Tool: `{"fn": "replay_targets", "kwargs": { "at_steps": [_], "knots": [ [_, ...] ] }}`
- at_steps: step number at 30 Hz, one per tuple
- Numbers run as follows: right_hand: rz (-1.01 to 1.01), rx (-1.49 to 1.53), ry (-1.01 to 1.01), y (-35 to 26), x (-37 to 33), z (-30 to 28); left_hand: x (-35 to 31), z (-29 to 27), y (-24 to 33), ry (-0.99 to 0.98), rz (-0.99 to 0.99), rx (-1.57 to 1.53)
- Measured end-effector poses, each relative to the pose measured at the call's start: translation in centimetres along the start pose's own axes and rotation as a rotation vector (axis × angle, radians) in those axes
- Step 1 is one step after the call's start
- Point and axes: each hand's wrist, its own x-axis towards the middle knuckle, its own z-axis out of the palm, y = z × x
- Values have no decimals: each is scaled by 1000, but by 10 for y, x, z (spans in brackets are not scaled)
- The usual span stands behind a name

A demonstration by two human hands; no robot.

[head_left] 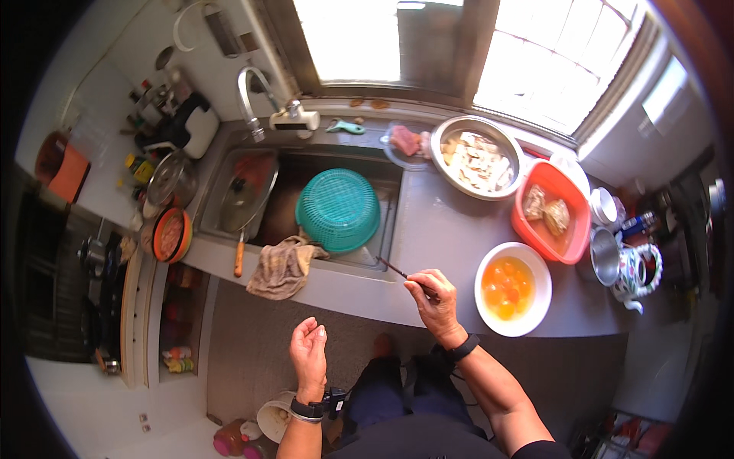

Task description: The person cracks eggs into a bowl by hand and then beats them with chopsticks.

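Black shirt (417, 445), hands (436, 302), then white bowl (542, 297) of egg yolks (508, 285)

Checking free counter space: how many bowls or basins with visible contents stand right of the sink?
3: a steel bowl by the window, a red basin beside it, and a white bowl nearest the right hand. Others may be hidden.

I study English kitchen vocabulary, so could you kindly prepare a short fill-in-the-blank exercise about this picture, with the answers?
1. The thin dark stick is held in the person's ____ hand.
2. The cracked eggs lie in a round bowl whose colour is ____.
3. The teal plastic colander sits in the ____, below the tap.

Missing words: right; white; sink.
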Motion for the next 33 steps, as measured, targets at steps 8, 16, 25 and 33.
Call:
{"fn": "replay_targets", "kwargs": {
  "at_steps": [8,16,25,33],
  "knots": [
    [232,343,632,-33,-59,-185,-3,80,-10,-233,-44,16],
    [379,294,826,5,-140,-292,-43,197,-28,-574,-44,182],
    [470,423,644,53,-118,-288,-80,262,-36,-593,-170,167],
    [459,453,482,72,-94,-289,-90,274,-43,-511,-154,163]
  ]
}}
